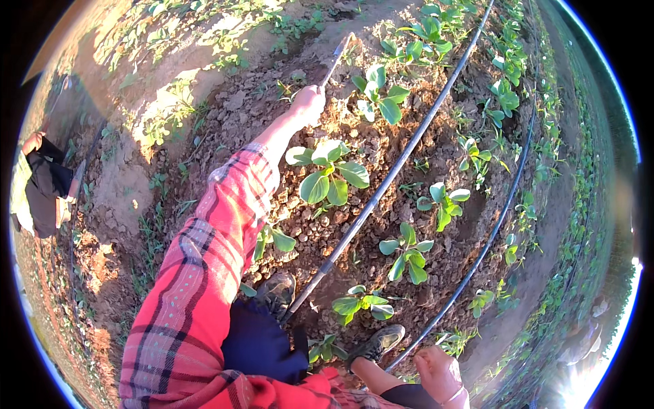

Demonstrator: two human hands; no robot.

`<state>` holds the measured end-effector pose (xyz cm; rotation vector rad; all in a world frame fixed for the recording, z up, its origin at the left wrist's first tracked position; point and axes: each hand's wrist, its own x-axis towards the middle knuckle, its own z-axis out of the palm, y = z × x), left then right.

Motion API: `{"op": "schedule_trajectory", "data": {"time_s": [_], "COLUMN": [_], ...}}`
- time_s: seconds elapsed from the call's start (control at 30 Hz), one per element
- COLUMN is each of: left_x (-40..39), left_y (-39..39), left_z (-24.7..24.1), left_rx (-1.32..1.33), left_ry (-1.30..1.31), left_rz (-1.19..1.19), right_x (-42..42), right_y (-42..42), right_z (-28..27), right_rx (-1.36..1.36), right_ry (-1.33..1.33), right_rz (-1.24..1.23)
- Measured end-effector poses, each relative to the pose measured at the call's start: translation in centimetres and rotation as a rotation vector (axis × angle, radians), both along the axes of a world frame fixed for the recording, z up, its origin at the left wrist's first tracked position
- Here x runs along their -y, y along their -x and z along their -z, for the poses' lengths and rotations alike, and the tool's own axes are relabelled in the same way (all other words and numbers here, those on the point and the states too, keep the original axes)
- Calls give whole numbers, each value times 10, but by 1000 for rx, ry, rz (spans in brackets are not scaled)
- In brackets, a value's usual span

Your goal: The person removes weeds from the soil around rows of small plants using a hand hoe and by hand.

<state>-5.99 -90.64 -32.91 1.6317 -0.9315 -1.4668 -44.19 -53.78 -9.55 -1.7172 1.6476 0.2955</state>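
Observation:
My left arm, in a red plaid sleeve, reaches far forward over the soil. My left hand (308, 105) is closed around a small hand hoe (333, 65) with a thin metal shaft. The tool's bent head touches or hovers just above the ground; I cannot tell which. Right of it grows a young cabbage plant (380, 94), and a larger cabbage plant (329, 174) stands nearer, beyond my forearm. Low in the view, my right hand (440, 372) is by my bent leg with fingers curled, and nothing shows in it. Its nearest thing is a grassy weed (456, 340).
A drip irrigation hose (393, 179) runs diagonally between the plants; a second hose (503, 209) curves farther right. My shoes (278, 294) stand on either side of the first hose. Another person (48, 184) is at the far left, and another (582, 342) at the lower right.

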Motion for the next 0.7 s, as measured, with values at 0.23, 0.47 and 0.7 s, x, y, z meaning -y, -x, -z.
{"op": "schedule_trajectory", "data": {"time_s": [0.23, 0.47, 0.7], "left_x": [-125, -182, -249], "left_y": [-46, -67, -96], "left_z": [26, 15, 24], "left_rx": [-217, 677, 601], "left_ry": [-147, 366, 211], "left_rz": [-28, 278, 33], "right_x": [10, -1, -14], "right_y": [-2, -7, -14], "right_z": [-12, -34, -57], "right_rx": [96, 125, 142], "right_ry": [-16, 80, 85], "right_rz": [-35, -29, -61]}}
